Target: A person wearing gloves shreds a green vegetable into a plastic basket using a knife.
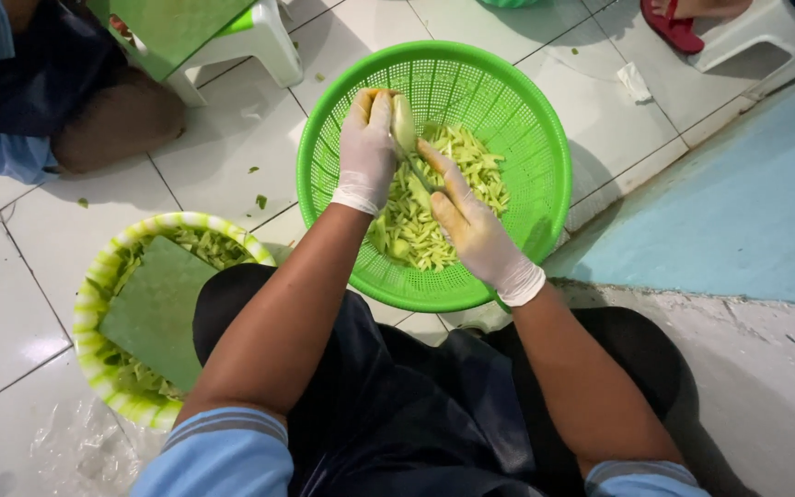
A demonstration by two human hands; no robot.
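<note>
Our right hand (476, 230), in a white glove, is closed around a knife handle, with the blade (416, 170) barely visible against the fruit. Our left hand (367, 147), gloved too, is clamped on a pale green fruit (403, 121), probably a peeled mango. Both hover over the green plastic colander (517, 83) on the tiled floor, with yellow-green strips (411, 230) piled inside. At our left knee sits a striped bowl (94, 285) holding a green cutting board (154, 308) and scraps. Further off there's a white stool (264, 37).
</note>
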